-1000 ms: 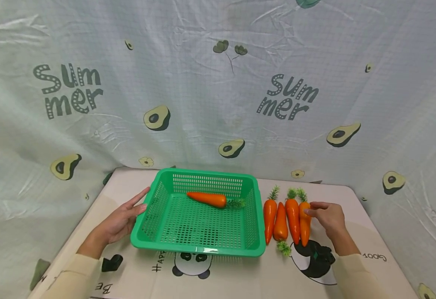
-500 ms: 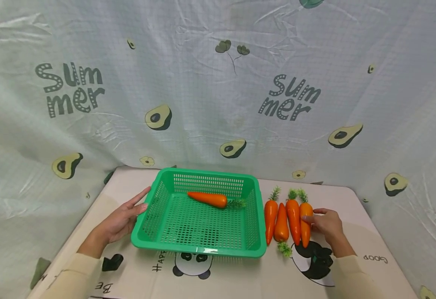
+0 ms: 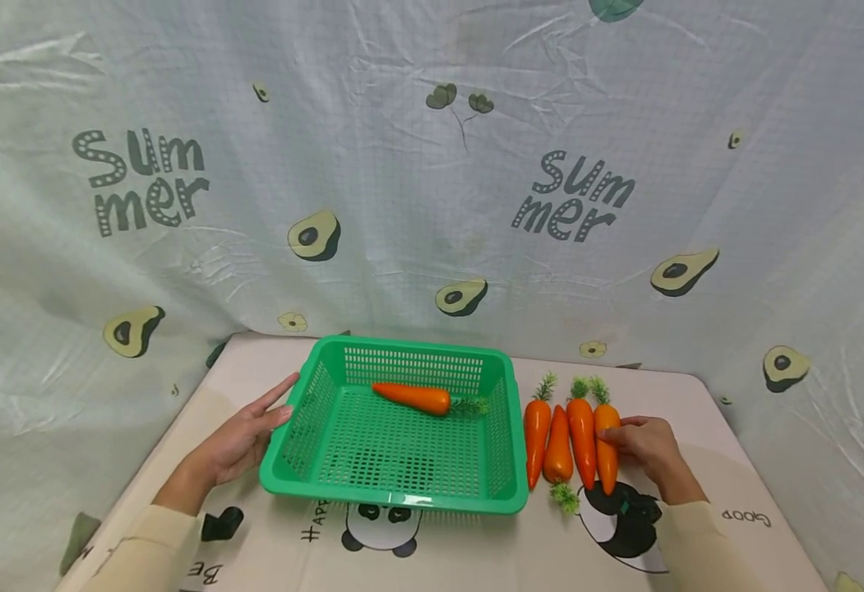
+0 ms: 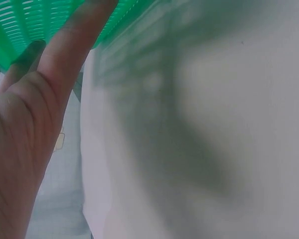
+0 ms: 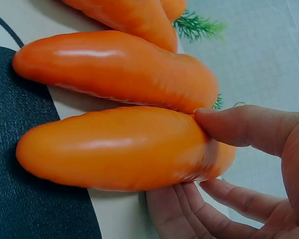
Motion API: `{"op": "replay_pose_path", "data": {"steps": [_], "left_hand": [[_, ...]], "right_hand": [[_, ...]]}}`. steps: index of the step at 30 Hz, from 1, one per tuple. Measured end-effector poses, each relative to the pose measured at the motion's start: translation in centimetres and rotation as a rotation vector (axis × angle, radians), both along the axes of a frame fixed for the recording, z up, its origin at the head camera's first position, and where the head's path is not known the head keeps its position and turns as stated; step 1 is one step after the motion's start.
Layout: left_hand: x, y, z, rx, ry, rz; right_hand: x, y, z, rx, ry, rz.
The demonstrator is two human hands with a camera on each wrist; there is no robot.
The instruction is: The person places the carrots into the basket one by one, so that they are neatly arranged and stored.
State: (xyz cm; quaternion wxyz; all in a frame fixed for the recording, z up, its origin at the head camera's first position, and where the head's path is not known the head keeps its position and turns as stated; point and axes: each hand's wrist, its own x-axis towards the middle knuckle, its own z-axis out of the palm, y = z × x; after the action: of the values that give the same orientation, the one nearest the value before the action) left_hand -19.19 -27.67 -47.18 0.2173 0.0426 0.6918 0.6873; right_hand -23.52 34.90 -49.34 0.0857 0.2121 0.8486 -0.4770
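Note:
My right hand [image 3: 649, 444] pinches the rightmost orange carrot [image 3: 607, 448], thumb on one side and fingers on the other. In the right wrist view this carrot [image 5: 119, 149] lies on its side, with the thumb near its thick end and the fingertips under its far flank. Beside it lies a redder carrot [image 5: 114, 69]. At the left, my left hand [image 3: 242, 436] rests against the side of a green plastic basket [image 3: 395, 498], fingers fairly straight along its wall. In the left wrist view a straight finger of that hand [image 4: 25, 114] touches the slatted wall.
One carrot [image 3: 413, 397] with a leafy top lies inside the basket near its back wall. Between basket and right hand, three more carrots lie in a row, one of them [image 3: 558, 448] with its leaves toward me. A printed curtain [image 3: 387, 164] hangs behind the table [image 3: 476, 551].
My right hand has lowered slightly toward me, its thumb coming down over the rightmost carrot as the fingers closed round it. Left hand and basket have stayed put.

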Motion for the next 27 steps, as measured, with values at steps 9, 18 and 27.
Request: {"op": "replay_pose_path", "data": {"steps": [9, 18, 27], "left_hand": [[0.0, 0.1, 0.1, 0.019, -0.009, -0.009], [0.2, 0.0, -0.2, -0.008, -0.017, 0.006], [0.1, -0.1, -0.3, 0.006, -0.002, -0.007]], "right_hand": [[0.1, 0.5, 0.7, -0.133, 0.016, -0.030], [0.3, 0.9, 0.8, -0.190, 0.002, -0.040], [0.3, 0.6, 2.1, -0.221, 0.034, -0.015]]}}
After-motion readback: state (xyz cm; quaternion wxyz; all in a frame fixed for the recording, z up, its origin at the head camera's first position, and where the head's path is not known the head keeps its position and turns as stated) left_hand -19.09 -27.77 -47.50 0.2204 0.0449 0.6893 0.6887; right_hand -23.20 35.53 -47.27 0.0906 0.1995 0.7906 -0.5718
